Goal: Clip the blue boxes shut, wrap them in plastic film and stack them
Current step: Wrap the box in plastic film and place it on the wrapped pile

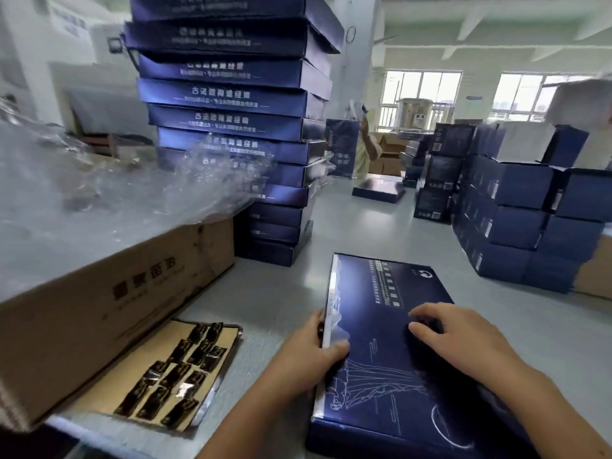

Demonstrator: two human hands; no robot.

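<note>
Directly in front of you the blue box [384, 369] lies flat on the grey surface [278, 293], lid up. Its long axis runs away from you and leans a little to the right at the far end. The edge that matters is the left long side, and your left hand [308, 352] is already on it: the thumb lies over the lid's rim and the fingers curl round the side. Something small and dark shows at those fingers, but you cannot tell whether it is a clip. Your right hand [463, 336] rests on top of the lid, fingers loosely bent and holding nothing. It looks placed to press the lid down while the left works the edge.

The loose clips [178, 366] lie on a cardboard sheet [228, 332] to your left, so the left hand is nearer for the next one. Beyond them a brown carton [99, 293] carries the plastic film [116, 187], and the tall stack [231, 127] stands ahead.
</note>
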